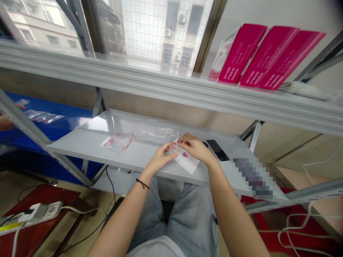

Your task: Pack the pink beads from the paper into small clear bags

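Observation:
My left hand [162,157] is at the front middle of the grey shelf, its thumb and fingers closed around the left edge of a small clear plastic bag [175,147]. From the right, my right hand [193,145] pinches the bag's upper edge, and its curled fingers hide part of it. Beneath both hands lies a white sheet of paper [190,165], with a small pink piece [184,154] showing on or over it. Left of my hands is a pile of clear zip bags [122,142] with red edges and pink contents. Another clear bag [167,131] lies just behind my hands.
A dark phone [217,150] lies to the right, near a blurred-out object [254,178]. Overhead runs a grey shelf [150,84] with pink boxes [281,59]. At left, another person's hand [6,123] is by bags [44,116] on a blue table [73,123].

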`<state>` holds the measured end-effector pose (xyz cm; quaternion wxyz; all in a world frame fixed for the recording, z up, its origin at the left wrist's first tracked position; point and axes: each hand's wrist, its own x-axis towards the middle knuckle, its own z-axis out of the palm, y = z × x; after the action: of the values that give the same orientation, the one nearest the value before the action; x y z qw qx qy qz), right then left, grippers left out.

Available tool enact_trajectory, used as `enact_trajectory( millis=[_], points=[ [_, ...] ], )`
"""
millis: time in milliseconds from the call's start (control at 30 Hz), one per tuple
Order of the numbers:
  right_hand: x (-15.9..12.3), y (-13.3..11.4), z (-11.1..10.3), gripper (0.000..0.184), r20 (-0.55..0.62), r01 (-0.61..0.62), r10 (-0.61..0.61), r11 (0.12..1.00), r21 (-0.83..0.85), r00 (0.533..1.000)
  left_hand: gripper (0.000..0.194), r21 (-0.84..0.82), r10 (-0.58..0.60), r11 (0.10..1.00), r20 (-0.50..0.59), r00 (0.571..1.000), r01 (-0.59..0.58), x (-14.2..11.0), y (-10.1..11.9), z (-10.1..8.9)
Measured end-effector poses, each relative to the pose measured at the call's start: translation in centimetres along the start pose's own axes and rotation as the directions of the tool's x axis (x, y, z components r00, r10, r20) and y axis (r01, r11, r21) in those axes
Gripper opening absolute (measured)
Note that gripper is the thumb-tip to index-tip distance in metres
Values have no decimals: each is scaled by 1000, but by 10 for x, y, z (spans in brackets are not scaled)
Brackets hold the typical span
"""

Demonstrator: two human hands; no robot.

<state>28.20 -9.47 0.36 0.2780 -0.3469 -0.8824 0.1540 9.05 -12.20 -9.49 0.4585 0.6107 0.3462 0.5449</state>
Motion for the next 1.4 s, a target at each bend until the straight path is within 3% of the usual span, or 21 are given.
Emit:
enact_trajectory(
  millis=[233,400,600,833,967,1167,1267,1333,1400],
  points=[
    [-3,0,7,25,28,-6,3,996,90,1000,46,-24,-2,1000,21,1000,3,0,2,0],
    [-10,26,16,32,-52,-112,108,991,-76,993,45,-93,-27,995,-47,999,22,0,1,0],
    [-17,39,45,26,118,-44,58,992,-115,991,51,-282,-99,957,-117,988,63,-8,5,-5],
    [-12,37,51,19,221,44,-35,998,-37,975,52,-252,-91,966,-168,982,47,-30,18,-17],
    [-10,36,53,17,224,62,-61,998,5,973,52,-205,-75,978,-176,982,38,-31,23,-17],
    [-15,31,48,13,131,27,-29,999,18,991,51,-123,-48,992,-160,986,28,-26,20,-14],
    [-28,16,40,17,-70,-36,40,998,46,997,49,-34,-8,999,-198,980,1,-27,20,-10],
    [-41,-2,38,18,-246,-70,102,988,138,964,48,57,37,998,-238,970,-24,-31,22,-5],
    [-57,-25,43,20,-290,-89,162,964,249,943,47,164,116,984,-282,952,-71,-38,29,4]
  ],
)
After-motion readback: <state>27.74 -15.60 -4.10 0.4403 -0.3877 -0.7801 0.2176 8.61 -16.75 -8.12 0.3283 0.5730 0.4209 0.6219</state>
